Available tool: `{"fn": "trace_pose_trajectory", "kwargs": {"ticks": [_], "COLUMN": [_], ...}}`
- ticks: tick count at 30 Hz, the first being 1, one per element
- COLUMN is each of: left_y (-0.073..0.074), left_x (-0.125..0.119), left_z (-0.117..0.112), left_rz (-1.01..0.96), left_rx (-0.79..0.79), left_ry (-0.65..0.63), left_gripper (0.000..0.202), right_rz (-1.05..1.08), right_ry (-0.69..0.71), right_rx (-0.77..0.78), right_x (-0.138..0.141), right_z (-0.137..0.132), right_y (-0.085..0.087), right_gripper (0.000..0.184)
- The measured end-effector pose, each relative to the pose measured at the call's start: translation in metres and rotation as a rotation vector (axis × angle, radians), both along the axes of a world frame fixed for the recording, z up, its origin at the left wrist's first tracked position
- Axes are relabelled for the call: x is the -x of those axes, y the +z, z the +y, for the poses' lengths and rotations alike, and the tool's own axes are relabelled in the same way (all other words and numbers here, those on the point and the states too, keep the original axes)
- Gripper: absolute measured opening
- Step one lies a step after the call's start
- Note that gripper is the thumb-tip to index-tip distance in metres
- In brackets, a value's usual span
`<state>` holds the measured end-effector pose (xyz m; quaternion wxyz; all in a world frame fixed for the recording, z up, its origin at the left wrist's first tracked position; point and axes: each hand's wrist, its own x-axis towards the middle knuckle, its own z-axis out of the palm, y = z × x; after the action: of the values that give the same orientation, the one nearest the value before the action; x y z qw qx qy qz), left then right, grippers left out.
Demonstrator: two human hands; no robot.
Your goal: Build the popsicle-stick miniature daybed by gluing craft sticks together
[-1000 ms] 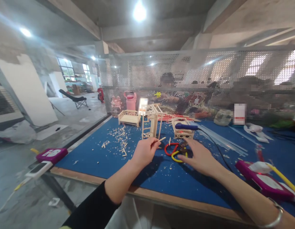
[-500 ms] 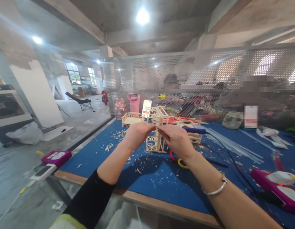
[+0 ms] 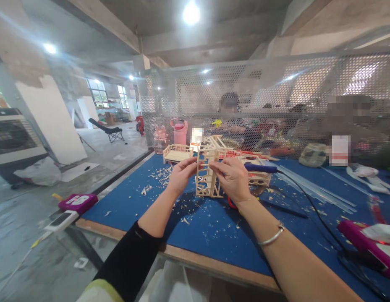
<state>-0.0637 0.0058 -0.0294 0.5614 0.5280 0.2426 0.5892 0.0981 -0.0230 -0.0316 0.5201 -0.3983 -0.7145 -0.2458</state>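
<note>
A wooden stick model (image 3: 210, 182), an open lattice frame like a small building, stands upright on the blue tabletop between my hands. My left hand (image 3: 181, 175) pinches at the left edge of the model, thumb and fingers closed at one of its posts. From the right, my right hand (image 3: 231, 179) is closed in a pinch at the model's front, on what looks like a short thin wooden stick (image 3: 205, 165). The fingertips partly hide that stick. Behind my right hand lies a blue-handled tool (image 3: 260, 167) with a black cord.
Wood scraps litter the blue table (image 3: 195, 235). A second wooden piece (image 3: 179, 154) stands at the back left, another (image 3: 259, 178) on the right. Clear strips (image 3: 317, 188) and a purple device (image 3: 367, 243) lie at the right. A pink cup (image 3: 180, 133) stands by the mesh screen (image 3: 264, 92).
My hands have drawn apart from a joined pinch before the model. The left hand has moved to its left edge, while the right stays at its front. The view has shifted slightly.
</note>
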Motion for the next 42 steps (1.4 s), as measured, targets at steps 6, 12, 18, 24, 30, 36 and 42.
{"fn": "trace_pose_trajectory", "kwargs": {"ticks": [6, 12, 18, 24, 30, 36, 42], "left_y": [0.001, -0.001, -0.003, -0.005, -0.004, -0.005, -0.012], "left_x": [-0.004, -0.009, -0.014, -0.016, -0.017, -0.015, -0.017], "left_z": [-0.003, -0.001, -0.003, -0.004, -0.005, -0.003, 0.001], "left_rz": [-0.003, -0.007, -0.001, 0.011, 0.022, -0.006, 0.044], "left_rx": [-0.034, -0.083, -0.139, -0.155, -0.165, -0.102, -0.026], "left_ry": [0.029, 0.065, 0.159, 0.251, 0.268, 0.18, 0.0], "left_gripper": [0.052, 0.061, 0.058, 0.056, 0.054, 0.059, 0.048], "right_rz": [0.023, 0.04, 0.087, 0.203, 0.066, -0.038, 0.078], "right_ry": [-0.039, -0.053, 0.005, 0.047, -0.006, -0.162, -0.137], "right_rx": [0.015, 0.019, 0.069, 0.102, 0.037, -0.048, -0.003], "right_x": [0.008, 0.009, 0.005, -0.003, 0.0, 0.002, 0.0], "right_z": [0.0, 0.004, 0.002, -0.008, -0.004, 0.003, 0.009], "right_y": [-0.005, -0.009, -0.007, -0.01, -0.008, -0.006, -0.011], "right_gripper": [0.03, 0.028, 0.024, 0.011, 0.024, 0.027, 0.028]}}
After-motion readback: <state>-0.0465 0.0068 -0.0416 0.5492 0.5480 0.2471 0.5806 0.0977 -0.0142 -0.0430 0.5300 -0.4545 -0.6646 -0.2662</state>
